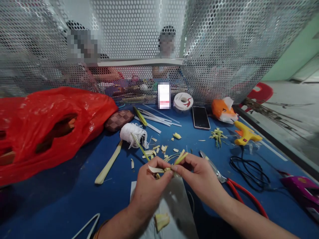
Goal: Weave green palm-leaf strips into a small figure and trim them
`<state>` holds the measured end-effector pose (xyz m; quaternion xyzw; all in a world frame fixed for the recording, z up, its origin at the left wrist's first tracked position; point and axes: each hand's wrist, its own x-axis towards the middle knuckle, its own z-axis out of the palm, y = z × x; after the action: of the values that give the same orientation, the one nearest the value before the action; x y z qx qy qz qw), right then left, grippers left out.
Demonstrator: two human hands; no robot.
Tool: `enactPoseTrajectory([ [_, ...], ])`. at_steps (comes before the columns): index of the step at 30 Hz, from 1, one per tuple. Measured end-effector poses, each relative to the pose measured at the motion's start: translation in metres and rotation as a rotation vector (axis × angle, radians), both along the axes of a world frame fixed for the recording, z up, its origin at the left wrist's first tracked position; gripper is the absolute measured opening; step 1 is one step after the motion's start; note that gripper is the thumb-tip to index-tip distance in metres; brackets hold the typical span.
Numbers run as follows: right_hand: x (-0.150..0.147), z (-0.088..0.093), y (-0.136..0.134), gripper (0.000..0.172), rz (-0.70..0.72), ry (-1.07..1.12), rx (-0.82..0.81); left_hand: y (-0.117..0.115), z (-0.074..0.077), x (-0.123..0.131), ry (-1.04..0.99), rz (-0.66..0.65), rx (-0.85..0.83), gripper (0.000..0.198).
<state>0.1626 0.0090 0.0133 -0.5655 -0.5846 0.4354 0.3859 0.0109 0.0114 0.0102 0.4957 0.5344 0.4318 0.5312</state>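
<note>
Head view looked down on a blue table (74,186) where both of the person's hands met just above a white sheet (180,202). Between them sat a small leaf-strip bundle (166,169), raised off the table and gripped from both sides. The left hand (149,181) pinched its left part with thumb and forefinger pressed together, the other fingers curled under. The right hand (196,176) pinched its right part the same way, its fingertips nearly touching those of the left. The bundle's long axis ran roughly left to right, tilting upward toward the right. A pale pointed end stuck out to the left over the left thumb, and a few yellow-green strip ends stuck out up and to the right past the right forefinger. Neither hand was clearly nearer, since the bundle lay in the narrow gap between the two pinches. How the strips crossed inside the grip was hidden by the fingers. Red-handled scissors (238,191) lay just beside the right wrist with blades pointing away from the person. Cut leaf scraps (159,148) were scattered just beyond the hands, a spool of white thread (130,132) lay farther off to the left, and a yellow glue gun (245,134) stood well apart on the right.
</note>
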Motion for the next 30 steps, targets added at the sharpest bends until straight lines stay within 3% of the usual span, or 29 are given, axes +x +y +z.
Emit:
enactPoseTrajectory([
  [5,-0.0011,-0.0011,0.0017,0.024,0.036,0.132,-0.042,0.0016,-0.0016,0.0002,-0.016,-0.036,-0.016,0.01],
  [13,0.0002,-0.0086,0.0027,0.022,0.059,0.114,0.053,0.0008,-0.0028,0.0004,-0.326,-0.088,-0.175,0.02],
  [20,-0.0029,-0.0094,-0.0002,0.026,0.0,0.038,0.115,0.0014,0.0025,0.0016,-0.273,-0.046,-0.182,0.018],
  [25,-0.0004,-0.0048,0.003,0.019,0.05,0.071,0.064,0.0029,0.0066,0.0025,-0.267,-0.018,-0.2,0.018],
  [30,0.0048,0.0001,0.0076,0.019,0.138,0.189,-0.049,0.003,0.0012,0.0019,-0.277,-0.062,-0.25,0.02],
])
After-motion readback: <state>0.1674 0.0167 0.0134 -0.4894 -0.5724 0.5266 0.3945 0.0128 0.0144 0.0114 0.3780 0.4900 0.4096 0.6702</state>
